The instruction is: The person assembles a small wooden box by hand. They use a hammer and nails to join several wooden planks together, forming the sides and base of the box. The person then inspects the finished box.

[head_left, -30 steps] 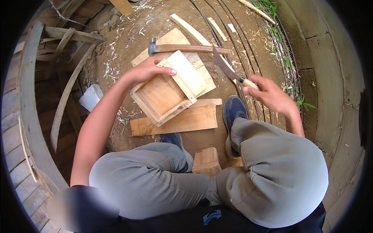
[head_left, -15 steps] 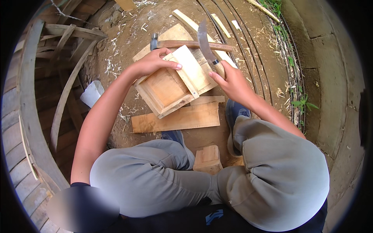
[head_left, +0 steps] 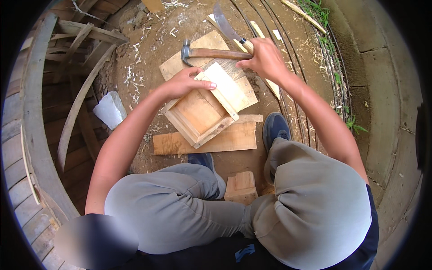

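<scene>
My left hand (head_left: 185,84) grips the upper left side of a small wooden box (head_left: 194,110), its thumb pressed on a strip by the pale top board. The box is tilted, with a framed recess showing. Beyond it lies a claw hammer (head_left: 216,53), its head to the left. My right hand (head_left: 267,60) is closed around the end of the hammer's wooden handle. A curved-blade knife (head_left: 227,27) points away just past the hammer. Its handle meets my right fingers, and I cannot tell whether they still hold it.
Flat boards (head_left: 211,42) lie under the hammer and box; another board (head_left: 204,138) is nearer my shoes. A wooden block (head_left: 241,186) sits between my feet. Dark rods (head_left: 288,58) run along the right, near a plank wall (head_left: 382,90). A pale stone (head_left: 109,110) and curved timber frame stand left.
My right hand has moved farther away with the knife and come down onto the hammer's handle. The hammer's head has rolled, showing its claw. My left hand still holds the box.
</scene>
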{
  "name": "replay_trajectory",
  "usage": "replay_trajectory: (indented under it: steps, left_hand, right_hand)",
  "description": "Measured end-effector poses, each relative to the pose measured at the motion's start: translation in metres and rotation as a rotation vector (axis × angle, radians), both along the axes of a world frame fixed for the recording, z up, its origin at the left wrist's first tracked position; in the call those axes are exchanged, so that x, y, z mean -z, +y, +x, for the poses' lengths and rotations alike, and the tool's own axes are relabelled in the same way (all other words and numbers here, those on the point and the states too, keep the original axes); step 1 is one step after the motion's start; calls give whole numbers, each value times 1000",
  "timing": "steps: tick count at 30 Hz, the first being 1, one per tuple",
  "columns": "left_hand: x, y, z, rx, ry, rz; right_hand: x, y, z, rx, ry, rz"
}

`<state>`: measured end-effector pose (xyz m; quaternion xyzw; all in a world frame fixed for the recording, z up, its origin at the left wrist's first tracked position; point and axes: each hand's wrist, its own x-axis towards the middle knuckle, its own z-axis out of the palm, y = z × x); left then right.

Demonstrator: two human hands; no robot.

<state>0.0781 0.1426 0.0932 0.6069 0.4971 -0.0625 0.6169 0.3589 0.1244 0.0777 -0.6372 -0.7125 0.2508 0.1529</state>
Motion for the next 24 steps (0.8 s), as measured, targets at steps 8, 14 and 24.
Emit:
replay_trajectory:
  steps: [8,14,24]
  left_hand:
    - [4,10,7,28,31,99]
    - [0,34,16,130,34,118]
    - [-2,39,17,154,82,163]
  right_hand:
    - [23,8,21,106,453,-252]
    - [28,3,50,324,451,-218]
    - [63,-39,58,480,661,-77]
